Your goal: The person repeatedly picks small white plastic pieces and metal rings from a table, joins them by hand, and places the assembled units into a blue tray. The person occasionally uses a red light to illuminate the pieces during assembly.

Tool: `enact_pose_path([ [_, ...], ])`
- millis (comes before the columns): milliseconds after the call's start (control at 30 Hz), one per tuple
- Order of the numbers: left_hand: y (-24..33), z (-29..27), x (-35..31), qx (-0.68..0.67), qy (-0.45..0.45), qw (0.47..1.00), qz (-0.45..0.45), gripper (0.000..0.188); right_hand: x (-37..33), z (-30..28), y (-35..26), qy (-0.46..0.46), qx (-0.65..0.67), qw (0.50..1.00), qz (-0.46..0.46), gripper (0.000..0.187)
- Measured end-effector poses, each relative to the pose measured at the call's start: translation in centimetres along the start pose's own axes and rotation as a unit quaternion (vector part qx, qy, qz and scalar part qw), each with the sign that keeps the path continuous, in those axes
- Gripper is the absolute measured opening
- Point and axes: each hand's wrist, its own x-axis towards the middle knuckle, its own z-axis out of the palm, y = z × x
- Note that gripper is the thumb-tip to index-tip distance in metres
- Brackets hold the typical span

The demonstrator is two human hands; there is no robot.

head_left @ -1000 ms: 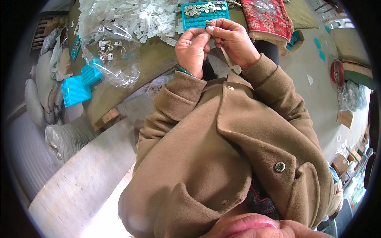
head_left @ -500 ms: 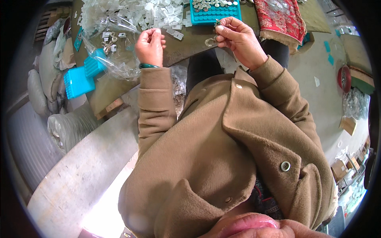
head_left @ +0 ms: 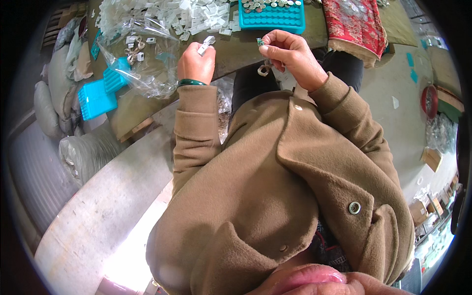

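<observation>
My left hand [head_left: 196,63], with a dark green bangle at the wrist, is closed on a small white plastic housing [head_left: 206,45] that sticks up from its fingers. Across a short gap, my right hand [head_left: 295,58] pinches a small green circuit board [head_left: 260,42] between thumb and fingertips. A pale coiled cable [head_left: 264,71] hangs beneath the right hand; how it joins the board is hidden. Beyond my left hand lies a heap of white plastic housings [head_left: 162,17] on the table. A blue tray [head_left: 273,22] bearing several round, coin-like pieces stands beyond my right hand.
Clear plastic bagging [head_left: 155,81] lies left of my left hand, near a coiled cable [head_left: 133,50] with white ends. Blue trays [head_left: 98,100] sit at the table's left edge. Red patterned cloth [head_left: 354,27] drapes over the right side. Filled sacks [head_left: 61,83] stand at far left.
My left hand now holds a white housing that was not visible in it before. My right hand has shifted slightly left and lower, and the coiled cable hangs lower beneath it.
</observation>
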Motion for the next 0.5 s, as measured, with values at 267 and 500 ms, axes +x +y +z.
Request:
enact_pose_path([
  [267,2.8,-3.4,-2.4,-0.298,-0.226,0.927,0.018,0.023,0.2,1.2,-0.9,-0.004,-0.056,0.991,-0.122,0.008],
  [500,7.3,-3.1,-3.4,-0.330,-0.273,0.881,0.199,0.014,-1.2,-0.5,-2.6,-0.052,-0.218,0.949,-0.222,0.010],
])
